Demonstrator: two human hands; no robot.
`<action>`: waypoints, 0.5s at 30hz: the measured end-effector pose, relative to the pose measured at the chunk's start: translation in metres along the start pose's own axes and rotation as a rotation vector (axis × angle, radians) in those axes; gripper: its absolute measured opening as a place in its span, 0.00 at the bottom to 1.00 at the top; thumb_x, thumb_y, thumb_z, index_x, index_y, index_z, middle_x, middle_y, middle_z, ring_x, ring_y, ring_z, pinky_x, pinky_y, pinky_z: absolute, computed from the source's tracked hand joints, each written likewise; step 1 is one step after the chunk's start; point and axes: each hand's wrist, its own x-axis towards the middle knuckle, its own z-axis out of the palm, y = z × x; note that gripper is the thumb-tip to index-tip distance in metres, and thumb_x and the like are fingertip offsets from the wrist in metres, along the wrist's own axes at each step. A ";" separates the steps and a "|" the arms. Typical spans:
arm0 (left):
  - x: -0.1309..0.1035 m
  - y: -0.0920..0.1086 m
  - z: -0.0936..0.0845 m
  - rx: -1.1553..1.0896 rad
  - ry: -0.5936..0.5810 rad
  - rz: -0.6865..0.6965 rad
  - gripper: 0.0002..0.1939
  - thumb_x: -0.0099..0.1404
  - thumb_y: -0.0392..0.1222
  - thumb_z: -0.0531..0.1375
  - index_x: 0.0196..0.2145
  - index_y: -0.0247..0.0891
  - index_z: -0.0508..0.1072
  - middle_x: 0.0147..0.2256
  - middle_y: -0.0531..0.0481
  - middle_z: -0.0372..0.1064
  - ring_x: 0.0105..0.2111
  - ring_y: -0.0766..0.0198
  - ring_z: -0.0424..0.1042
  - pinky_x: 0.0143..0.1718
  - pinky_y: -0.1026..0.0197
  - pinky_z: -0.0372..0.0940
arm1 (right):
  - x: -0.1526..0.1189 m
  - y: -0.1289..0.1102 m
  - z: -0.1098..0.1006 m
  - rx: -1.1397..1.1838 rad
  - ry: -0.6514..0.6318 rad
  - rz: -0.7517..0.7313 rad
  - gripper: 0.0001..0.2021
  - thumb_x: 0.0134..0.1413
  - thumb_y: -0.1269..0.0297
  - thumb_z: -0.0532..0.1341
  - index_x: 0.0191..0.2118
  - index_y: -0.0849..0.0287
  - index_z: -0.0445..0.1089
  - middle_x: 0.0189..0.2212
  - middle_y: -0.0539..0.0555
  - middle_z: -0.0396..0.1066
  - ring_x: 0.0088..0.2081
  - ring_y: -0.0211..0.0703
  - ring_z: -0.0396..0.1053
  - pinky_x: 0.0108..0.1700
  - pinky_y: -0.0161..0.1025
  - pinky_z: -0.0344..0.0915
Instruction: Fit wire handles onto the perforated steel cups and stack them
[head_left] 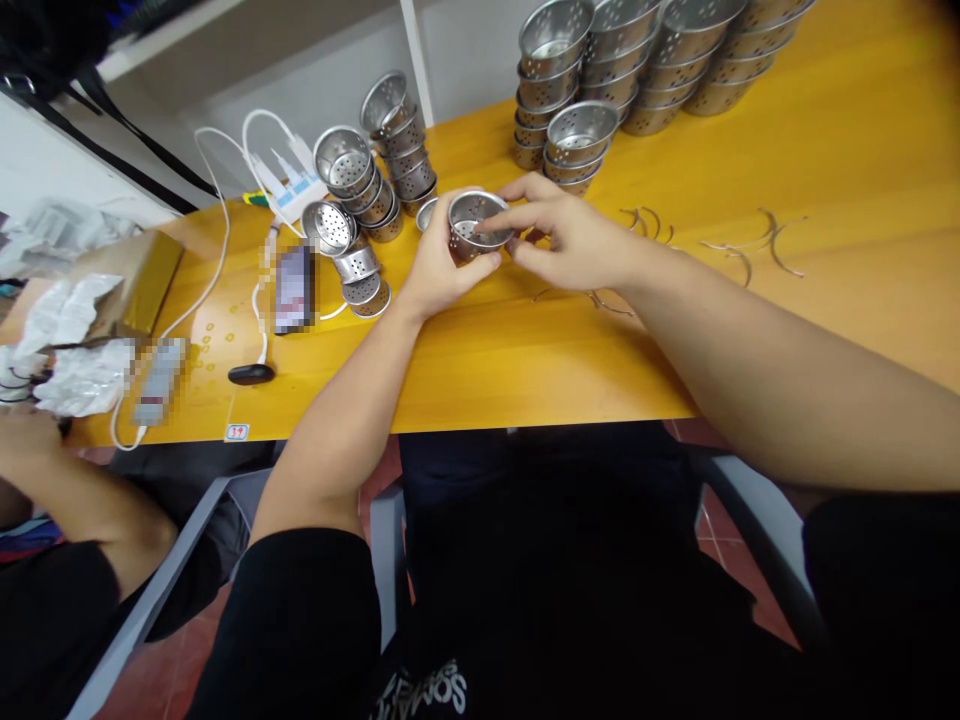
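A perforated metal cup (480, 222) is held above the orange table (480, 380), its opening facing up. My left hand (442, 262) wraps round its left side, thumb along the front. At the cup's right rim is my right hand (559, 232), with a finger reaching into the opening and the thumb near the outer wall. Whether the right fingers pinch something small cannot be made out. Just behind my left hand, the rim of another metal cup (426, 214) shows. Thin curved wire pieces (772, 240) lie on the table to the right, some close to my right forearm.
Stacks of perforated cups (555, 40) stand at the back right, and more stacks (343, 162) at the back left. A power strip (300, 190), a phone (294, 288), white cables and a cardboard box (150, 280) are at left. Another person's arm (90, 500) is at far left.
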 end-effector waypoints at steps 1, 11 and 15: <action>0.000 0.000 0.000 0.003 -0.001 0.003 0.48 0.63 0.79 0.61 0.68 0.49 0.55 0.65 0.42 0.67 0.66 0.47 0.72 0.71 0.42 0.68 | 0.000 0.000 0.000 -0.005 0.003 -0.007 0.15 0.69 0.54 0.67 0.58 0.45 0.78 0.60 0.57 0.69 0.56 0.56 0.71 0.49 0.53 0.78; 0.002 0.012 -0.002 0.037 0.002 0.001 0.46 0.66 0.77 0.59 0.71 0.54 0.49 0.65 0.44 0.65 0.68 0.48 0.70 0.73 0.44 0.64 | 0.003 -0.007 0.001 0.000 0.095 -0.018 0.16 0.70 0.46 0.67 0.54 0.51 0.77 0.56 0.60 0.70 0.50 0.54 0.72 0.53 0.55 0.75; 0.002 0.015 -0.004 0.083 0.040 -0.011 0.45 0.67 0.76 0.60 0.70 0.54 0.49 0.65 0.43 0.65 0.66 0.49 0.71 0.72 0.44 0.66 | 0.003 -0.011 0.001 0.022 0.094 0.034 0.19 0.67 0.41 0.68 0.55 0.46 0.76 0.59 0.57 0.69 0.48 0.53 0.72 0.53 0.55 0.76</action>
